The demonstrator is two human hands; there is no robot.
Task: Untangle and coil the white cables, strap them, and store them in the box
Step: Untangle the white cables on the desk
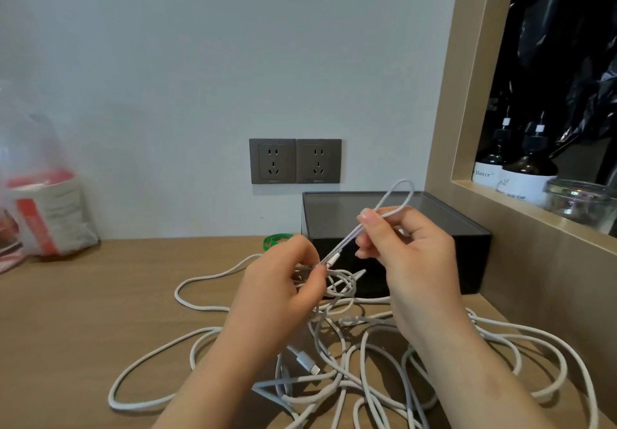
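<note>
A tangle of white cables sprawls over the wooden desk, with a connector plug lying in the middle. My left hand pinches a doubled strand near a small plug end. My right hand pinches the same doubled strand higher up, and its loop sticks out above my fingers. The dark box stands behind my hands against the wall, and its top looks open. A green strap lies on the desk just left of the box.
Two grey wall sockets sit above the desk. A plastic bag with a red and white package stands at the far left. A wooden niche at the right holds dark soap bottles and a glass jar.
</note>
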